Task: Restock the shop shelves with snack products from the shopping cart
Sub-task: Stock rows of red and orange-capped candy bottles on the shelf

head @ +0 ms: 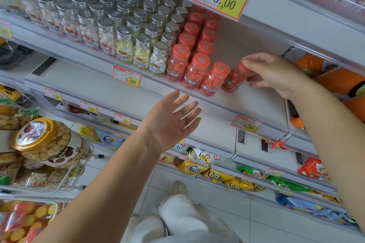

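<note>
My right hand (276,73) grips a small red candy bottle (234,80) by its cap end, tilted, at the front of the white shelf (246,102). It sits just right of a row of red-capped bottles (194,74). My left hand (173,122) hovers below the shelf edge with fingers spread, holding nothing. The shopping cart (79,171) at the lower left holds a gold-lidded snack jar (47,142) and bagged snacks.
Silver-capped candy bottles (110,23) fill the shelf's left part. Bare shelf lies behind and right of the red bottles. Price tags (126,78) hang on the shelf edges. Lower shelves carry yellow and green snack bags (221,175). Orange packs (335,79) stand at right.
</note>
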`<state>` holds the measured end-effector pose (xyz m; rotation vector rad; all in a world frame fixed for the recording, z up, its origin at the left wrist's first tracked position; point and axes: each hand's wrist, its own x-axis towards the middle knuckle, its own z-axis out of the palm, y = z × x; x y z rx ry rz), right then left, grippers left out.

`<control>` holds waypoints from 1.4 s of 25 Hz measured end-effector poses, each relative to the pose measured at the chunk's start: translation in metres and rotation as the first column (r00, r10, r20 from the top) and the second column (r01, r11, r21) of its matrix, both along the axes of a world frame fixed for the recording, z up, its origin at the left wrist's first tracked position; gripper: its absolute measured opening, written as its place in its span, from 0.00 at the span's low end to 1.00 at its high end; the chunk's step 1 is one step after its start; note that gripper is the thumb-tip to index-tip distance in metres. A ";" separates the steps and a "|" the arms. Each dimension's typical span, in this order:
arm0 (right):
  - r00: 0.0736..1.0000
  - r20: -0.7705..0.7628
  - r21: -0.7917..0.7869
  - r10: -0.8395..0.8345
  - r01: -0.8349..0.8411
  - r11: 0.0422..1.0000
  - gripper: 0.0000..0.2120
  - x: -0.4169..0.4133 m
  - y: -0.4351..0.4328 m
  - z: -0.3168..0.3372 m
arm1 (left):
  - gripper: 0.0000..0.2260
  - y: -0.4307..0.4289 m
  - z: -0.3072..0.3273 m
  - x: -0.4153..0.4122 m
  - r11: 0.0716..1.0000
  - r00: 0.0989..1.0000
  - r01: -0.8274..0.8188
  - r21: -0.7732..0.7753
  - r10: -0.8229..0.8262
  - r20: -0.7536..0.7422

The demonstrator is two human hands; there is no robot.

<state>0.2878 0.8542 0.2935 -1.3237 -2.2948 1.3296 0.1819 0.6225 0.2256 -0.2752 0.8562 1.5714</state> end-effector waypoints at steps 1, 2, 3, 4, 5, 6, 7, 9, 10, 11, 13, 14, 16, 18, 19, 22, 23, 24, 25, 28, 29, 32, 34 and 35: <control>0.999 0.034 0.027 -0.031 0.030 0.999 0.14 -0.001 -0.001 -0.003 | 0.14 0.000 0.001 -0.001 1.000 1.000 -0.001 -0.002 0.001 0.000; 0.998 0.024 0.020 -0.055 0.055 0.998 0.15 -0.003 -0.002 -0.005 | 0.14 0.000 0.001 -0.001 1.000 1.000 -0.002 -0.002 0.002 -0.001; 0.998 -0.015 -0.012 -0.060 0.060 0.998 0.15 -0.005 -0.002 -0.007 | 0.14 -0.001 0.002 -0.002 1.000 1.000 -0.004 -0.002 0.004 -0.002; 0.997 -0.064 -0.052 -0.050 0.046 0.998 0.14 -0.008 -0.001 -0.007 | 0.14 -0.001 0.002 -0.003 1.000 1.000 -0.008 -0.002 0.008 -0.004; 0.994 -0.103 -0.094 -0.031 0.021 0.995 0.14 -0.012 -0.001 -0.006 | 0.14 -0.001 0.003 -0.004 1.000 1.000 -0.011 -0.002 0.011 -0.004; 0.990 -0.137 -0.141 -0.019 -0.001 0.990 0.14 -0.016 -0.001 -0.005 | 0.15 -0.001 0.003 -0.004 1.000 1.000 -0.011 -0.002 0.011 -0.004; 0.986 -0.163 -0.179 -0.016 -0.014 0.984 0.14 -0.020 -0.001 -0.004 | 0.15 -0.001 0.004 -0.004 1.000 1.000 -0.010 0.001 0.010 -0.003; 0.981 -0.190 -0.215 -0.028 -0.014 0.976 0.12 -0.029 -0.003 -0.004 | 0.15 -0.001 0.004 -0.003 1.000 1.000 -0.011 0.000 0.011 -0.001; 0.980 -0.198 -0.218 -0.035 -0.009 0.976 0.11 -0.033 -0.003 -0.006 | 0.14 -0.001 0.003 -0.003 1.000 1.000 -0.013 -0.003 0.013 -0.002; 0.979 -0.202 -0.214 -0.041 -0.003 0.977 0.10 -0.036 -0.003 -0.007 | 0.14 -0.002 0.003 -0.004 1.000 1.000 -0.015 -0.005 0.015 -0.004; 0.974 -0.217 -0.213 -0.059 0.012 0.977 0.07 -0.042 -0.006 -0.010 | 0.14 -0.004 0.003 -0.004 1.000 1.000 -0.020 -0.007 0.020 -0.001; 0.972 -0.227 -0.221 -0.061 0.010 0.975 0.05 -0.045 -0.008 -0.011 | 0.14 -0.006 0.003 -0.005 1.000 1.000 -0.022 -0.007 0.022 0.001; 0.970 -0.235 -0.237 -0.066 0.009 0.972 0.04 -0.050 -0.015 -0.011 | 0.13 -0.010 0.003 -0.006 1.000 1.000 -0.024 -0.002 0.024 0.005; 0.971 -0.226 -0.236 -0.080 0.025 0.972 0.05 -0.053 -0.020 -0.012 | 0.13 -0.016 0.003 -0.007 1.000 1.000 -0.022 0.000 0.022 0.010; 0.971 -0.219 -0.230 -0.092 0.040 0.972 0.06 -0.053 -0.022 -0.012 | 0.13 -0.020 0.003 -0.008 1.000 1.000 -0.021 0.000 0.021 0.013; 0.970 -0.172 0.002 -0.171 0.174 0.985 0.09 -0.047 -0.031 -0.014 | 0.14 -0.036 -0.002 -0.009 0.999 0.999 -0.030 -0.011 0.031 0.030; 0.966 -0.167 0.209 -0.199 0.232 0.950 0.11 -0.041 -0.039 -0.014 | 0.14 -0.044 -0.004 -0.010 0.999 0.999 -0.036 -0.018 0.037 0.029; 0.948 -0.242 0.397 -0.207 0.291 0.871 0.12 -0.035 -0.052 -0.013 | 0.15 -0.053 -0.008 -0.013 0.999 0.999 -0.046 -0.024 0.047 0.026; 0.922 -0.359 0.504 -0.148 0.325 0.800 0.12 -0.030 -0.071 -0.012 | 0.15 -0.063 -0.012 -0.017 0.997 0.997 -0.068 -0.031 0.069 0.028; 0.857 -0.495 0.604 0.142 0.223 0.765 0.09 -0.030 -0.139 -0.031 | 0.14 -0.099 -0.034 -0.032 0.981 0.979 -0.184 -0.065 0.188 0.079; 0.853 -0.475 0.593 0.217 0.128 0.795 0.09 -0.035 -0.161 -0.044 | 0.13 -0.114 -0.044 -0.037 0.968 0.967 -0.232 -0.093 0.240 0.091; 0.855 -0.388 0.381 0.344 -0.191 0.905 0.08 -0.059 -0.223 -0.093 | 0.11 -0.182 -0.084 -0.045 0.862 0.873 -0.441 -0.251 0.477 0.103; 0.861 -0.276 0.204 0.426 -0.381 0.902 0.08 -0.077 -0.262 -0.127 | 0.12 -0.241 -0.107 -0.040 0.746 0.780 -0.546 -0.382 0.619 0.093; 0.849 -0.203 0.135 0.487 -0.468 0.873 0.08 -0.084 -0.281 -0.144 | 0.12 -0.272 -0.118 -0.035 0.680 0.730 -0.584 -0.444 0.679 0.081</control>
